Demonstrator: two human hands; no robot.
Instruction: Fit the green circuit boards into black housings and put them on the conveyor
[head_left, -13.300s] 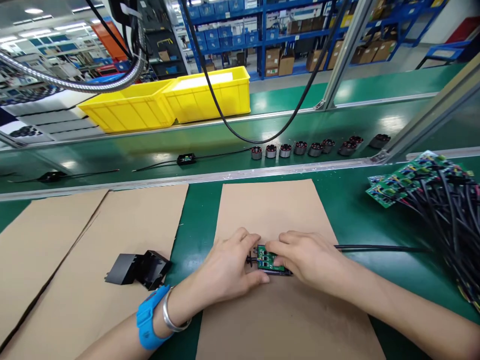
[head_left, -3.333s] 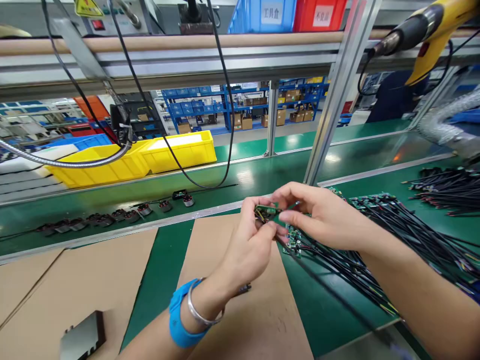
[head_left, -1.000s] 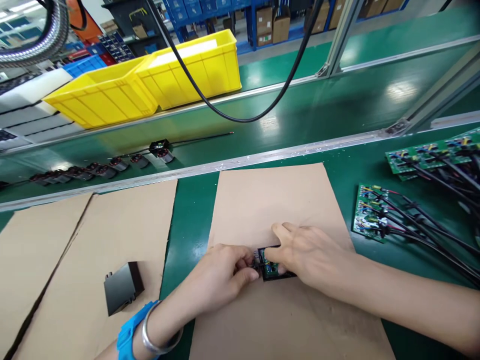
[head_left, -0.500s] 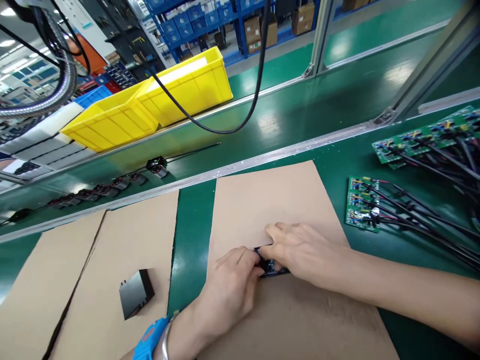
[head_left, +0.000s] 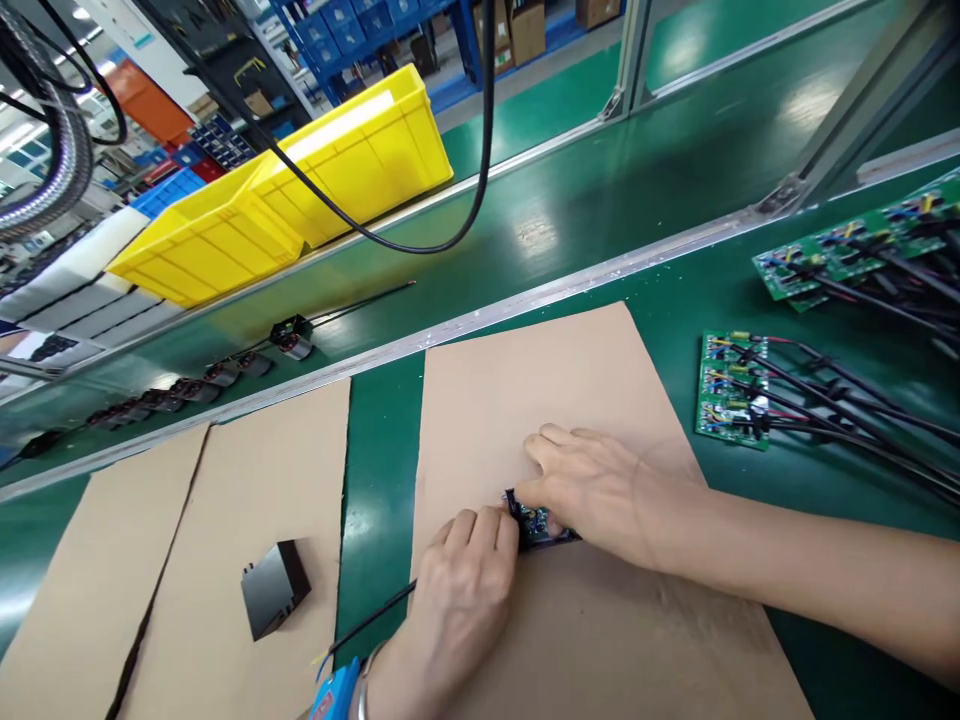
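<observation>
A small circuit board (head_left: 534, 522) sits in a dark casing on the cardboard sheet, partly covered by my fingers. My right hand (head_left: 589, 490) grips its right end, thumb and fingers closed around it. At the left end, my left hand (head_left: 469, 570) is closed with its fingers curled; a black cable (head_left: 379, 612) with bare coloured wire ends comes out from under it. What exactly the left fingertips press on is hidden. To the left, an angular black plastic housing (head_left: 276, 590) rests on another cardboard sheet (head_left: 300, 470).
Green boards with black cables (head_left: 733, 390) lie to the right, with another stack (head_left: 847, 255) behind. Yellow bins (head_left: 360, 150) stand beyond the metal rail (head_left: 525, 300). A row of small dark cylindrical parts (head_left: 199, 388) lies behind it. A black cable loop (head_left: 435, 248) hangs overhead.
My left hand has turned and its fingers curled in more. The black cable now shows at its left side, and more of the circuit board is uncovered. My right hand stays on the board.
</observation>
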